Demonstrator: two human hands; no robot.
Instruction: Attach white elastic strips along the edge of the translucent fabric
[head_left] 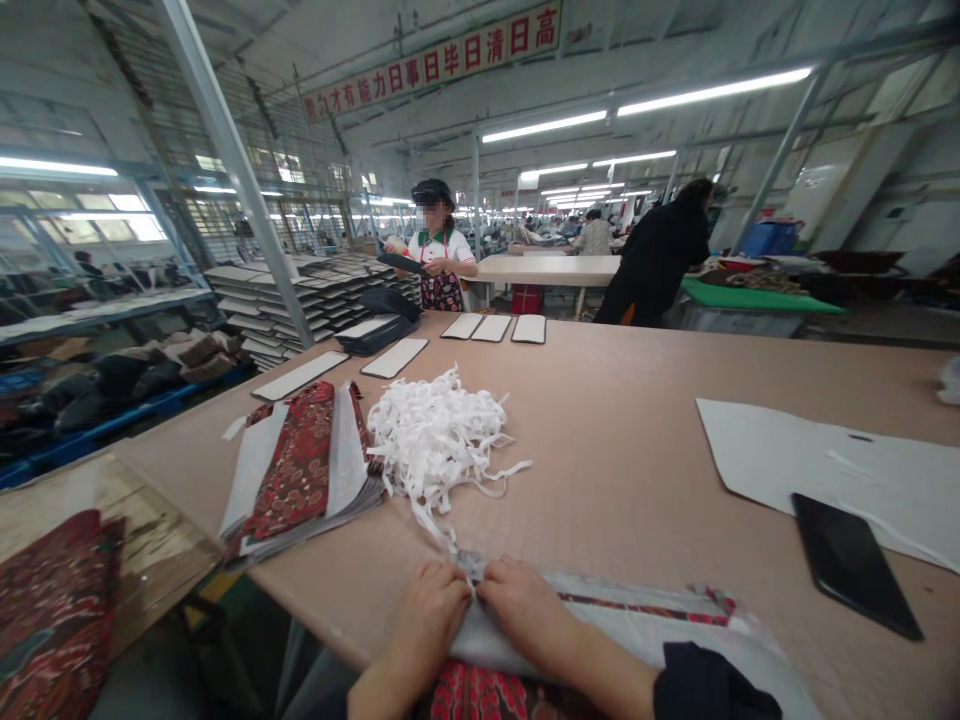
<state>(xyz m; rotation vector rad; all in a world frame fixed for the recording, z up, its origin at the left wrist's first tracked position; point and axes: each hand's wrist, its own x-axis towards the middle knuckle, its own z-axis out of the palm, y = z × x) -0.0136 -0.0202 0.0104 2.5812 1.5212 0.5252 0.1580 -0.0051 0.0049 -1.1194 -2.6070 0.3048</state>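
My left hand [429, 612] and my right hand [529, 608] meet at the near edge of the table, both pinched on the end of a grey-backed fabric piece [645, 625] with red patterned trim. A white elastic strip [444, 532] runs from my fingers up to a loose pile of white strips [435, 435] just beyond. Left of that pile lies a stack of red patterned fabric pieces [300, 470] with grey lining.
A black phone [851, 562] rests on a white sheet [825, 465] at the right. White rectangular panels [491, 327] line the far table edge. A person in white stands beyond them, another in black bends at the right. Red fabric [56, 610] covers a low table at left.
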